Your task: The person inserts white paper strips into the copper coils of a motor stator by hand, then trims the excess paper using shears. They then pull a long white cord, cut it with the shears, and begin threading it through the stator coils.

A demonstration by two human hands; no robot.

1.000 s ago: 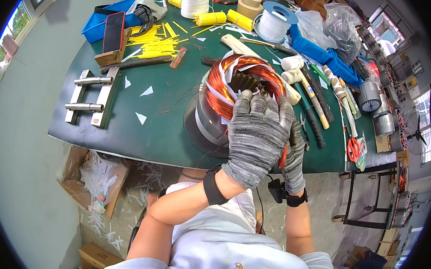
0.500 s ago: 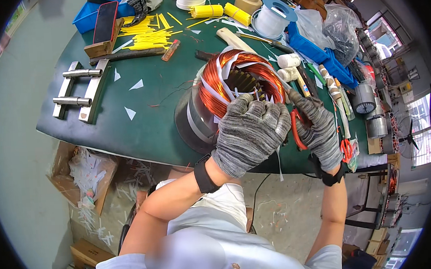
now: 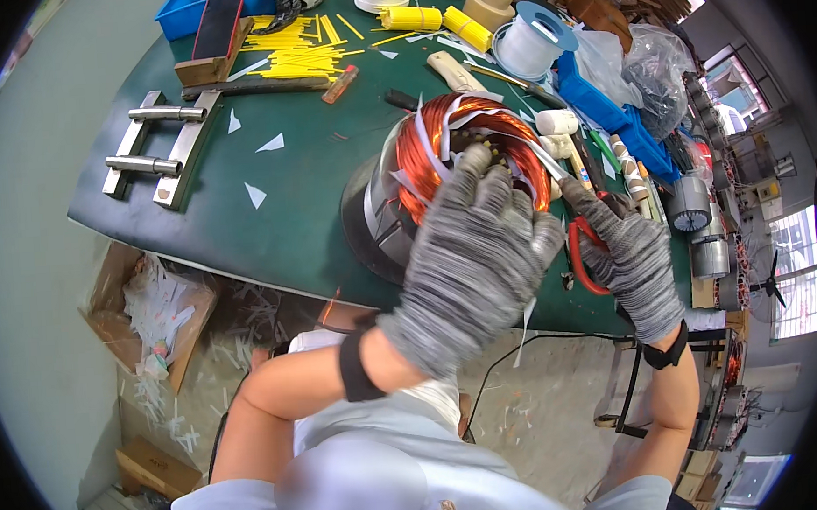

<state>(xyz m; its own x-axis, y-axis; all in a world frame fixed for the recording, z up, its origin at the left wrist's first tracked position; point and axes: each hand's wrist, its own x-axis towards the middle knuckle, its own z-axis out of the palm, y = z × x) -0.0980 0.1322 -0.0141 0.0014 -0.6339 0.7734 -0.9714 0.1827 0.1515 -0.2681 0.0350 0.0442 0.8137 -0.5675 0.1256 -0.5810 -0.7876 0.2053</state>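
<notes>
At my end of the feed, a thick ring of orange-red copper wire sits at the mouth of a dark grey round metal housing, near the front edge of the dark green surface. The coils are already packed round the ring, with flat white strips laid among them, so I judge the winding largely in place; one loose white strip end hangs below the left hand, which suggests to me that some strip work remains. My grey-gloved left hand lies over the near side of the ring, fingers stretched into its opening; it is blurred, and I cannot tell whether it pinches anything. My grey-gloved right hand, just beside the ring, is closed round a red-handled tool, probably scissors. Beyond the ring I see a white-headed mallet and a blue-and-white plastic spool; farther left lie thin yellow sticks, white triangular scraps and a silver metal frame. A cardboard box of white offcuts stands on the floor.
</notes>
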